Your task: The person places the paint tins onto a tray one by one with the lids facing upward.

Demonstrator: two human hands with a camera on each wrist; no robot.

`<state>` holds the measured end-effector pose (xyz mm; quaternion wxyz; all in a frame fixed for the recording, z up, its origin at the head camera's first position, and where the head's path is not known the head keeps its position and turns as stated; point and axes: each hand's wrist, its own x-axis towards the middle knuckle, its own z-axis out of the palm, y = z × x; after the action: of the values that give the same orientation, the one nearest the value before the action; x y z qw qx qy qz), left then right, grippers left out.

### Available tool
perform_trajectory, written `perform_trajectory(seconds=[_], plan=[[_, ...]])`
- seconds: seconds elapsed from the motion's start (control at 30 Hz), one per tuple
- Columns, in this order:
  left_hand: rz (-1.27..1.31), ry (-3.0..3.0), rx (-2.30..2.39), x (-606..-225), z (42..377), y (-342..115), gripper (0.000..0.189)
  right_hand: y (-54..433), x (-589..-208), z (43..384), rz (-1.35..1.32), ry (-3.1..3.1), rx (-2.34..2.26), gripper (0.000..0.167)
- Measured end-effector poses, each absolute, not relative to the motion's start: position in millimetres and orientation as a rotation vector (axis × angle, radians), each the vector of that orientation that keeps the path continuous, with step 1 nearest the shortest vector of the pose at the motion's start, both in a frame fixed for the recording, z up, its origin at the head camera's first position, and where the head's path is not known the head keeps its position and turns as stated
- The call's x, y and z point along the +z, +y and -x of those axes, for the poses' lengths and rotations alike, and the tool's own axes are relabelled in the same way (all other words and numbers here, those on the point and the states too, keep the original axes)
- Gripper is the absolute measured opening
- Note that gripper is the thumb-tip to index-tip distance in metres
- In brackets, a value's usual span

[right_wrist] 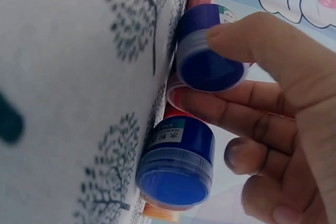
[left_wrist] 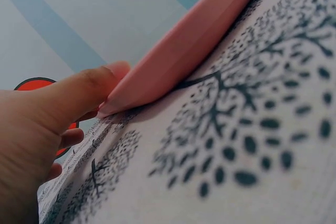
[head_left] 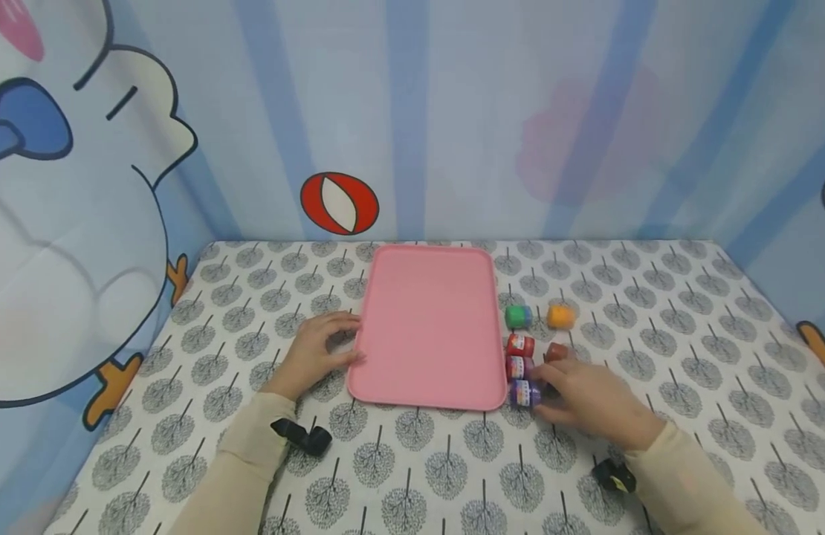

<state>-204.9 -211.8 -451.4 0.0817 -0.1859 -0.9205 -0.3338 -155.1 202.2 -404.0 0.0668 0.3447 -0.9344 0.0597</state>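
Right hand (head_left: 589, 397): I see thumb and fingers partly closed, pinching the purple jar (head_left: 522, 394).
Purple jar: nine o'clock of that hand, just beside the pink tray (head_left: 426, 327) at its four o'clock; lying on its side, pale label, clear lid.
Left hand (head_left: 319, 353): fingers loosely spread, thumb touching the tray at nine o'clock.
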Motion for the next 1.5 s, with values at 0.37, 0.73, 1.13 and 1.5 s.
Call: perform_trajectory(seconds=[0.37,0.73,1.13,1.5], plan=[[0.607,-2.780,-0.885,-447.5,212.6,-212.9,0.055,196.9,-408.3,145.9,-1.031,-2.695,0.300,0.036],[0.567,-2.770,-0.899,-448.6,208.8,-217.2,0.053,178.2,-401.7,152.9,-1.112,-2.600,0.341,0.036],[0.539,-2.768,-0.883,-454.1,207.4,-212.2,0.054,154.4,-400.1,169.4,-1.149,-2.605,0.246,0.037],[0.525,-2.773,-0.847,-456.5,208.3,-211.7,0.053,134.3,-403.5,176.7,-1.178,-2.611,0.259,0.034]])
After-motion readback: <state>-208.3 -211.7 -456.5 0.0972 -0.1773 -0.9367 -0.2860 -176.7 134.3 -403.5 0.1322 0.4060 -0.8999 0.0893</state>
